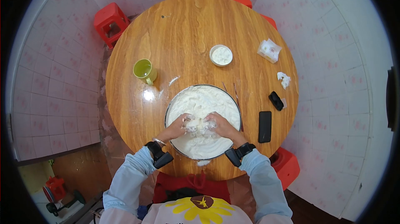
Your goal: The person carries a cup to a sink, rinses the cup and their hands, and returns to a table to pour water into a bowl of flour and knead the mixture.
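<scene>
A wide round basin (239, 113) with a dark rim, filled with white flour (204, 97), stands near the front of the table. My left hand (178, 126) is over the left middle of the basin, its floury fingers curled into a crumbly clump of flour. Facing it from the right, my right hand (219, 125) grips the same floury mass, and the fingertips of both hands nearly meet. Flour hides part of the fingers. A pair of chopsticks (236, 93) lies by the basin's upper right side.
On the round wooden table (175, 36) are a green mug (144, 70), a white bowl of flour (221, 55), a tissue pack (269, 51), crumpled tissue (283, 80), a small black object (275, 100) and a black phone (264, 126). Red stools (111, 23) surround it.
</scene>
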The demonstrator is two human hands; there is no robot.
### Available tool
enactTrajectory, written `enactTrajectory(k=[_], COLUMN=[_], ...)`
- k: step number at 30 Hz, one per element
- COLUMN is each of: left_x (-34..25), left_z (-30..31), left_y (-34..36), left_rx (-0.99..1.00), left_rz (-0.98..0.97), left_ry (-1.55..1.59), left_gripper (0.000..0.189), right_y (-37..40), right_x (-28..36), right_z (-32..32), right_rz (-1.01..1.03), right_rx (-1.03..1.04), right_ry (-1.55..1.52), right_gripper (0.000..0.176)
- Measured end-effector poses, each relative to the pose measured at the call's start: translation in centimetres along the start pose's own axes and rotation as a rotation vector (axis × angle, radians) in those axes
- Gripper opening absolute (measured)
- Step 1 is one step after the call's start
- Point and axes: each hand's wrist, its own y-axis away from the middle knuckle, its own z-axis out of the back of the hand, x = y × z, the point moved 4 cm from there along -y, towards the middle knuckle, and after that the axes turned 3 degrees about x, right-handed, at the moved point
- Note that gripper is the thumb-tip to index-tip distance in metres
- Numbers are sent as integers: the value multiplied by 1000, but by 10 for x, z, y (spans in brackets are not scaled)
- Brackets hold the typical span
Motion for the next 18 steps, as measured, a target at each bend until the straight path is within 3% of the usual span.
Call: enactTrajectory(k=[2, 3, 4, 6, 7, 9, 11, 14, 18], left_x=[-15, -10, -5, -4, -11, -24, -23, -23, -26], left_z=[-5, -8, -12, -21, -22, -27, -28, -27, -21], left_y=[3, 2, 2, 7, 8, 12, 10, 3, -9], left_rx=[50, 47, 14, -55, -56, -87, -113, -164, -205], left_rz=[-114, -116, -200, -408, -406, -225, -211, -197, -111], left_ry=[-89, -89, -251, -549, -547, -701, -709, -750, -744], left_gripper=[54, 54, 55, 59, 59, 59, 57, 52, 50], right_y=[-2, -1, 0, 1, 0, -1, -4, -12, -25], right_x=[5, 9, 11, 12, 13, 22, 28, 23, 14], right_z=[-3, -4, -5, -15, -20, -27, -32, -37, -35], right_rz=[-30, -36, -43, -19, 5, 4, -128, -157, -195], right_rx=[40, -53, -146, -128, -108, -97, -86, -175, -229], right_ry=[-6, 32, 70, 198, 323, 399, 542, 652, 617], right_gripper=[51, 55, 60, 64, 68, 61, 57, 50, 43])
